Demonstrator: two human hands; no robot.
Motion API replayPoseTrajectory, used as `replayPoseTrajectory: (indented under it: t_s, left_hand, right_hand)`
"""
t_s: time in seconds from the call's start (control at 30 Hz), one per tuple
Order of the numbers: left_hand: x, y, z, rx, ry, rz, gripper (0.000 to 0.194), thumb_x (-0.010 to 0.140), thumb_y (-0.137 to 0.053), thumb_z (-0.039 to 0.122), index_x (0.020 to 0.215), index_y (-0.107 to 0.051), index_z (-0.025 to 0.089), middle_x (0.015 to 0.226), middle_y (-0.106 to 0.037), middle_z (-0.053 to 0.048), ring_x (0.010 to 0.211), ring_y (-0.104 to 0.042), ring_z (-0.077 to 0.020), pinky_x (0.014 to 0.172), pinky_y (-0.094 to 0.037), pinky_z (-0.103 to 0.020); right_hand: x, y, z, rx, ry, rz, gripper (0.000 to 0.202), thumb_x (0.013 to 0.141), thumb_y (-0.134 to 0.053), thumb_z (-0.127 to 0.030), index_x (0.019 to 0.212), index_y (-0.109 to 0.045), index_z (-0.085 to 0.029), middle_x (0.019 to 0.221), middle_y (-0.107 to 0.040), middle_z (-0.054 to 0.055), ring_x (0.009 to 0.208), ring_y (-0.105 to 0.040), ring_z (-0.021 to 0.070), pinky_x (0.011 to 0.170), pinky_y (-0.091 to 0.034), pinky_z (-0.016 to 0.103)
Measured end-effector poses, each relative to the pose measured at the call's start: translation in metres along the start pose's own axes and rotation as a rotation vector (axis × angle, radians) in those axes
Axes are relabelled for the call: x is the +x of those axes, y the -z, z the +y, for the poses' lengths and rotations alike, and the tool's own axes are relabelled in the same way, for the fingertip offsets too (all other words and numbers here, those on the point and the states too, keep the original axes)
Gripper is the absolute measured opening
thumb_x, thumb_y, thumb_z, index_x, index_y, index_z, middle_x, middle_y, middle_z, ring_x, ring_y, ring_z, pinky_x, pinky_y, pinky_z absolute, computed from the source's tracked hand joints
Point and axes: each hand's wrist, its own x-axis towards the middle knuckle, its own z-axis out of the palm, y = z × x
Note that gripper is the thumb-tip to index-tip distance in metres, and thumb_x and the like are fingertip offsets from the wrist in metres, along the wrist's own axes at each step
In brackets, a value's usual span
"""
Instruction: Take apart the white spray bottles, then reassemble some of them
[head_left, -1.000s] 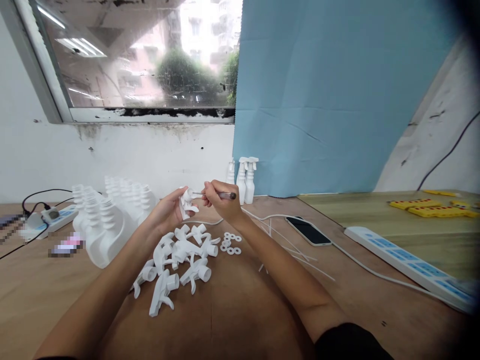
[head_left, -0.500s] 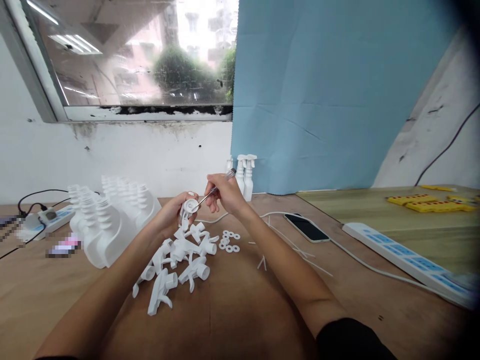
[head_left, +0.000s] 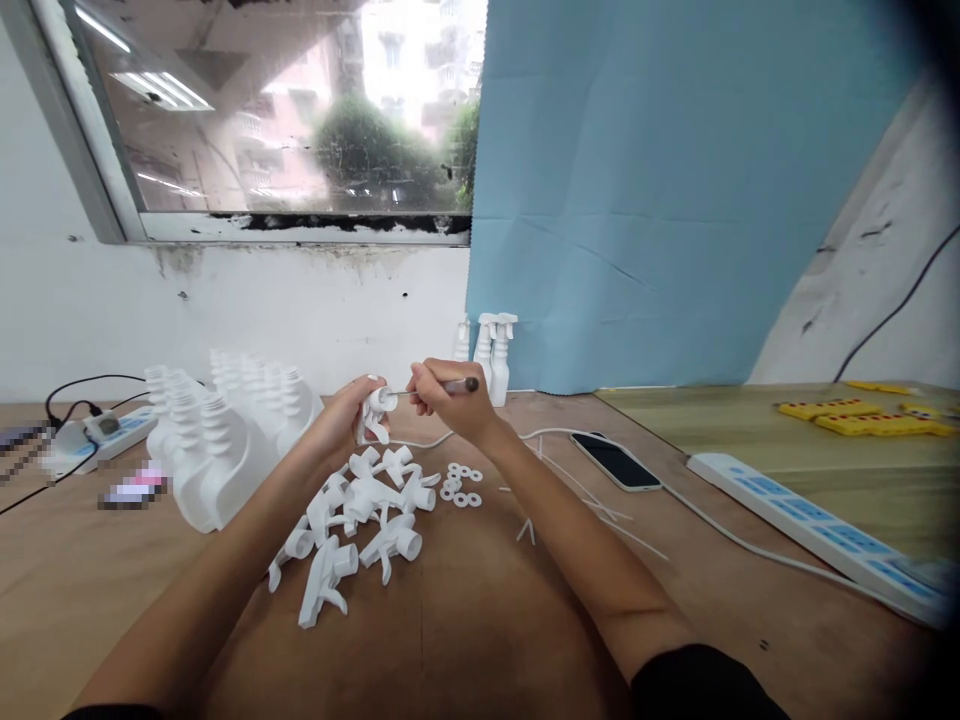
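My left hand (head_left: 351, 412) is closed around a white spray head (head_left: 377, 408), its round collar facing right. A screwdriver (head_left: 459, 385) with a clear handle and dark end is gripped in my right hand (head_left: 442, 392); its thin metal shaft points left into the collar, though the tip is hidden. Just below my hands lies a pile of white spray heads (head_left: 367, 497) on the brown table (head_left: 465, 620). Small white rings (head_left: 461, 498) sit to the right of that pile.
White bottles (head_left: 217, 455) stand at the left. Bottles with spray heads (head_left: 500, 365) stand by the blue sheet. Thin white tubes (head_left: 585, 482), a phone (head_left: 616, 462), a cable and a power strip (head_left: 810, 530) lie on the right. Another power strip (head_left: 112, 440) is far left.
The spray head in my left hand has turned so its collar faces right. My right hand has lowered the screwdriver's handle, and the shaft now lies nearly level.
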Motion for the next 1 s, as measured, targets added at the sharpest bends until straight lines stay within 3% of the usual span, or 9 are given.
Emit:
replayPoseTrajectory:
  t_s: [0.17, 0.27, 0.47, 0.67, 0.87, 1.0]
  left_hand:
    - [0.005, 0.006, 0.003, -0.049, 0.014, 0.049, 0.008, 0.077, -0.056, 0.023, 0.074, -0.053, 0.016, 0.053, -0.057, 0.001, 0.039, -0.056, -0.0123, 0.034, -0.035, -0.018]
    - [0.008, 0.012, 0.007, -0.082, 0.006, 0.064, 0.003, 0.077, -0.054, 0.018, 0.074, -0.053, 0.016, 0.057, -0.059, 0.001, 0.043, -0.058, -0.0112, 0.036, -0.036, -0.017]
    - [0.01, 0.015, 0.006, -0.063, 0.037, 0.063, 0.006, 0.073, -0.059, 0.019, 0.076, -0.055, 0.015, 0.056, -0.058, 0.001, 0.042, -0.059, -0.0143, 0.034, -0.035, -0.019]
    - [0.009, 0.016, 0.005, -0.038, -0.09, 0.091, 0.011, 0.073, -0.061, 0.021, 0.079, -0.053, 0.017, 0.063, -0.058, 0.004, 0.047, -0.06, -0.0109, 0.039, -0.04, -0.018]
    - [0.009, 0.024, 0.012, 0.029, -0.097, 0.052, 0.011, 0.073, -0.06, 0.023, 0.08, -0.054, 0.017, 0.065, -0.06, 0.002, 0.049, -0.062, -0.0125, 0.042, -0.043, -0.019]
    - [0.009, 0.025, 0.013, 0.102, -0.041, 0.012, 0.011, 0.074, -0.057, 0.027, 0.077, -0.053, 0.017, 0.058, -0.059, 0.001, 0.045, -0.058, -0.0131, 0.037, -0.039, -0.018]
  right_hand:
    - [-0.007, -0.025, 0.017, -0.041, 0.011, 0.136, 0.045, 0.094, -0.042, -0.048, 0.061, -0.053, -0.019, 0.057, -0.056, 0.001, 0.049, -0.055, 0.0113, 0.051, -0.046, 0.026]
    - [-0.01, -0.035, 0.029, -0.075, 0.007, 0.143, 0.045, 0.092, -0.044, -0.051, 0.06, -0.052, -0.02, 0.06, -0.057, 0.003, 0.056, -0.057, 0.0138, 0.055, -0.048, 0.027]
    - [-0.008, -0.031, 0.033, -0.034, -0.06, 0.11, 0.047, 0.092, -0.039, -0.056, 0.066, -0.054, -0.02, 0.058, -0.054, 0.001, 0.052, -0.053, 0.0124, 0.05, -0.046, 0.025]
    - [-0.012, -0.037, 0.034, -0.191, 0.058, 0.123, 0.045, 0.09, -0.046, -0.052, 0.057, -0.047, -0.022, 0.058, -0.05, 0.002, 0.062, -0.054, 0.0154, 0.06, -0.046, 0.027]
    - [-0.016, -0.047, 0.041, -0.082, 0.041, 0.163, 0.043, 0.092, -0.043, -0.05, 0.064, -0.053, -0.02, 0.064, -0.057, 0.003, 0.062, -0.057, 0.0143, 0.063, -0.048, 0.028]
    - [-0.014, -0.048, 0.042, 0.119, 0.003, 0.236, 0.043, 0.093, -0.044, -0.05, 0.067, -0.056, -0.018, 0.062, -0.059, 0.002, 0.051, -0.056, 0.011, 0.053, -0.048, 0.025]
